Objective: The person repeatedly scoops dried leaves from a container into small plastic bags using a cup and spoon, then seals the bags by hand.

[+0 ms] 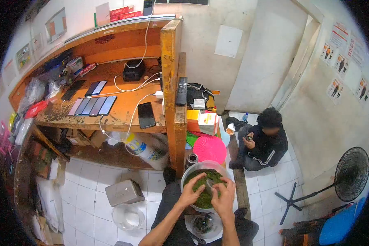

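A round clear bowl of chopped green matter stands over my lap. My left hand is above its left side, thumb and forefinger apart, with nothing seen between them. My right hand is over the right side, fingers bent in against a small greyish piece that is too blurred to name. Below the bowl, a second clear container holds some dark green matter.
A pink plate and a jar lie beyond the bowl. A person sits on the floor at right, near a fan. Phones lie on the wooden desk. A metal box and empty tub are at left.
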The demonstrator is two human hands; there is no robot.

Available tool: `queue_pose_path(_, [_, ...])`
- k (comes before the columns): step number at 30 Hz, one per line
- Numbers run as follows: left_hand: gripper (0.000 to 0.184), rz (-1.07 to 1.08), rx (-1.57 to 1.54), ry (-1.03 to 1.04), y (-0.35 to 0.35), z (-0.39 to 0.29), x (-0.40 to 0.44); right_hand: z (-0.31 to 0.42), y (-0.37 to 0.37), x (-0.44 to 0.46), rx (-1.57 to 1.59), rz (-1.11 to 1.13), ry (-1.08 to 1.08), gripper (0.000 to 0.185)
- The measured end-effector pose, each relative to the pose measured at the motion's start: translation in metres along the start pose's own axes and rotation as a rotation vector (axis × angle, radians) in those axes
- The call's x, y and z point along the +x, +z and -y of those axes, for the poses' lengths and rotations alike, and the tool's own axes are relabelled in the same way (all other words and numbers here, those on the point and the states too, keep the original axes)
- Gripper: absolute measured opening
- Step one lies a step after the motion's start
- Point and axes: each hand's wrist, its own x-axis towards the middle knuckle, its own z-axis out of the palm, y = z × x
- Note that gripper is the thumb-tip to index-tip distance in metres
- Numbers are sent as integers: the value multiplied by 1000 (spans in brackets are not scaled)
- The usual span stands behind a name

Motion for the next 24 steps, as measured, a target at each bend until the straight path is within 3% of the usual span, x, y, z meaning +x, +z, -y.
queue_pose_path(3, [23, 156, -324, -208, 3, -6, 0, 3, -8, -12, 36, -23, -14, 13])
queue_pose_path(6, [21, 160, -443, -195, 13, 4, -9, 0, -14, -20, 94, -64, -23, 16])
queue_pose_path(11, [21, 133, -361, -160, 25, -19, -20, 2, -29, -38, 157, -152, 85, 19])
queue_pose_path(14, [25, 146, -419, -244, 29, -35, -28, 9, -39, -47, 273, -132, 212, 24])
queue_pose_path(18, [20, 244, -433, -342, 36, -44, -42, -6, -33, -61, 233, -145, 182, 26])
queue_pose_path(24, [14, 234, -126, -225, 45, -73, -62, 4, -57, -84, 296, -180, 354, 24])
